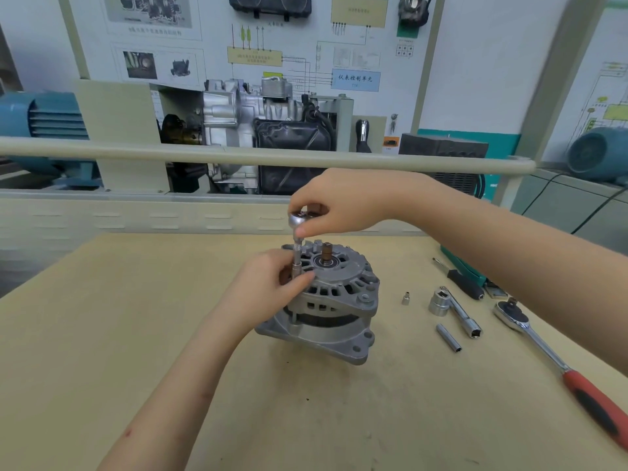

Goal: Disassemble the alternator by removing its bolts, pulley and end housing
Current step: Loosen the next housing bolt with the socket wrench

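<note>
While the pulley appears already off, left hand (272,283) pinches the socket extension (297,258) on a bolt; right hand (334,205) grips the ratchet head (299,219); end housing (336,283) remains fitted.

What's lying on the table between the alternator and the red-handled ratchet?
In the head view: a tiny socket, a large socket, an extension bar and a slim deep socket lie between the alternator and the ratchet.
</note>
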`<action>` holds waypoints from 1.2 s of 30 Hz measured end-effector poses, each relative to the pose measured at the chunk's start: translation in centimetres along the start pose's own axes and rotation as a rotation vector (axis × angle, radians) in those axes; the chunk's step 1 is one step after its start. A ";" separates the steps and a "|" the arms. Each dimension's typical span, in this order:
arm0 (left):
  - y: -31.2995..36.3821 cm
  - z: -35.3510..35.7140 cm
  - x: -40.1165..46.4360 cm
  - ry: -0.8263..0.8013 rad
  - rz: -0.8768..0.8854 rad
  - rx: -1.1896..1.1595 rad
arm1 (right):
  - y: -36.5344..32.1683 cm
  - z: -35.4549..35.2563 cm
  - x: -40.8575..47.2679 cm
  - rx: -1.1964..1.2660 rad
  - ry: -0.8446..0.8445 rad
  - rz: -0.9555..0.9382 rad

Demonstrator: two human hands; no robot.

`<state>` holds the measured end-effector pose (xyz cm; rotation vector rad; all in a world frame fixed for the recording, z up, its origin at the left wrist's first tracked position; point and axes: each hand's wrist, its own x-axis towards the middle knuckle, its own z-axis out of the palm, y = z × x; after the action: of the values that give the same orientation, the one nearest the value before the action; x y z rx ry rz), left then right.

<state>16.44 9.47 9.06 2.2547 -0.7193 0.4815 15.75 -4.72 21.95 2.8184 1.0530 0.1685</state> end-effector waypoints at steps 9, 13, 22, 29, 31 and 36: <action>-0.1 0.6 0.3 0.009 0.045 0.192 | 0.0 0.0 0.1 0.021 0.003 0.006; -0.2 0.7 0.3 0.026 0.061 0.184 | 0.2 0.0 -0.1 0.048 -0.001 -0.032; -0.7 -1.0 0.2 -0.118 0.017 -0.069 | 0.5 0.0 -0.4 0.120 -0.029 -0.056; -0.5 -0.6 0.0 -0.039 0.034 -0.014 | 0.7 0.4 0.3 0.020 0.027 0.069; -0.6 -0.6 0.1 -0.036 0.013 -0.042 | 0.7 0.5 0.4 0.002 0.031 0.064; -0.8 -0.7 0.0 -0.051 0.024 -0.155 | 0.7 0.2 0.2 0.041 0.021 -0.014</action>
<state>16.87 10.40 9.12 2.1224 -0.7833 0.3679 16.40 -5.14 21.85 2.8513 1.0929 0.1773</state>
